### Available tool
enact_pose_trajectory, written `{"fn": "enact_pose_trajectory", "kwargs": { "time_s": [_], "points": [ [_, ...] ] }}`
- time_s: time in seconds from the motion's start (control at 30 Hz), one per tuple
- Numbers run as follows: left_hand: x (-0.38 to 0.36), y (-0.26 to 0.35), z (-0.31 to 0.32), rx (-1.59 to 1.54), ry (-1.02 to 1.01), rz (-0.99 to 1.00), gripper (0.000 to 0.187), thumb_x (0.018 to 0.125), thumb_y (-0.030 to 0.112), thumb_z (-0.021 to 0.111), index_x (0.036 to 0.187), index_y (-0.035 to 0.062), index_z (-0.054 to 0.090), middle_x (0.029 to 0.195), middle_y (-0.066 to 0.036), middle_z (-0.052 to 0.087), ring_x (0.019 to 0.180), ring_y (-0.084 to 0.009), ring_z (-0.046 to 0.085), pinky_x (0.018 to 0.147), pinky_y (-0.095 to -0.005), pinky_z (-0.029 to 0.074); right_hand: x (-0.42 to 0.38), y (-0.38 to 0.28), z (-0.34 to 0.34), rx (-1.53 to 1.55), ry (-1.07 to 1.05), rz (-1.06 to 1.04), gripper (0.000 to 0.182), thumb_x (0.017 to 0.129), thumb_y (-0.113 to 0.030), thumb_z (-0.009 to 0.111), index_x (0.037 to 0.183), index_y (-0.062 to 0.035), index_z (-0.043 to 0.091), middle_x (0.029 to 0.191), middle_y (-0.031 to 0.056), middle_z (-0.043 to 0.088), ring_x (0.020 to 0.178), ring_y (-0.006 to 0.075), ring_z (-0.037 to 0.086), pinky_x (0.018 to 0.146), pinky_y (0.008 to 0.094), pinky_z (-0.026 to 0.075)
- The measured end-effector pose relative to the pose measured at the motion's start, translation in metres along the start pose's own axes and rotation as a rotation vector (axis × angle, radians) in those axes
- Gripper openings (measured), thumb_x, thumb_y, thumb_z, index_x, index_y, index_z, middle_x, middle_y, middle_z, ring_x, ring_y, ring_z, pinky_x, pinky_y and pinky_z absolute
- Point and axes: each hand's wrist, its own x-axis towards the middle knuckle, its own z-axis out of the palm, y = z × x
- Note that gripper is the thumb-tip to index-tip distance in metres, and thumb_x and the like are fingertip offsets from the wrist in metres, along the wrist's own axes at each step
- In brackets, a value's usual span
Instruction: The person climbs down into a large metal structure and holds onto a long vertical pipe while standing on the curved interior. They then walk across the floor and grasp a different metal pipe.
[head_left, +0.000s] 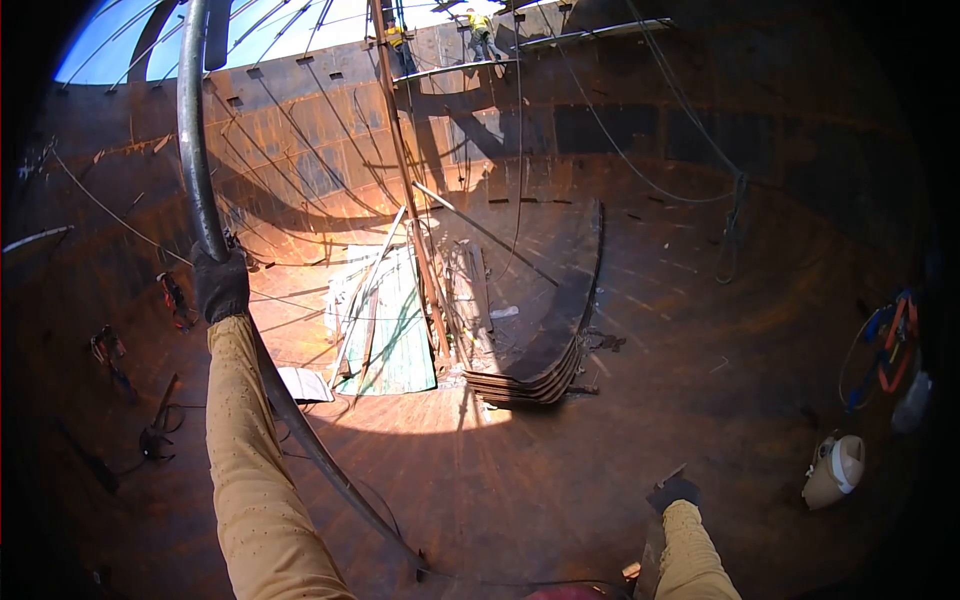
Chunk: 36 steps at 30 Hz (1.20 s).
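My left hand point(221, 283), in a dark glove, is wrapped round a long grey metal pipe point(200, 180). The pipe runs from the top of the view down past my tan left sleeve to the lower middle. My right hand point(673, 492), also in a dark glove, is low on the right, fingers closed round something I cannot make out; a thin dark piece sticks out above it. A stack of curved dark metal plates point(535, 375) lies on the rusty floor beyond.
Two people in yellow vests are high on the far wall. Ropes hang at the right. A rusty upright pole point(410, 200) rises beside green-white sheets point(405, 345). A beige container point(834, 472) and blue-orange straps point(897, 345) are at the right. A dark tool point(155, 440) lies at the left.
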Motion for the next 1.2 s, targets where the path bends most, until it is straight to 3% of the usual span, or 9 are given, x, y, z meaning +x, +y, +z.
{"fn": "enact_pose_trajectory", "kwargs": {
  "time_s": [0.27,1.2],
  "points": [
    [0.000,-0.002,0.001,0.002,0.015,-0.001,0.042,0.085,0.031,0.074,0.118,0.0072,0.062,0.098,-0.016,0.071,0.091,-0.0333,0.070,0.081,-0.0450,0.052,0.006,0.001,0.005,-0.047,-0.029,-0.015,0.055,0.078,-0.058,0.069,0.116,-0.0181,0.076,0.121,0.0103,0.073,0.114,0.0289,0.068,0.099,0.0416,0.053],
    [0.004,-0.008,0.004,0.037,0.021,0.031,0.036,0.086,0.030,0.072,0.110,0.0063,0.063,0.096,-0.019,0.070,0.092,-0.0368,0.070,0.079,-0.0462,0.052,0.004,0.000,0.000,0.031,-0.034,-0.018,0.052,0.079,-0.052,0.070,0.118,-0.0181,0.074,0.120,0.0119,0.073,0.110,0.0316,0.070,0.096,0.0420,0.055]
  ]
}}
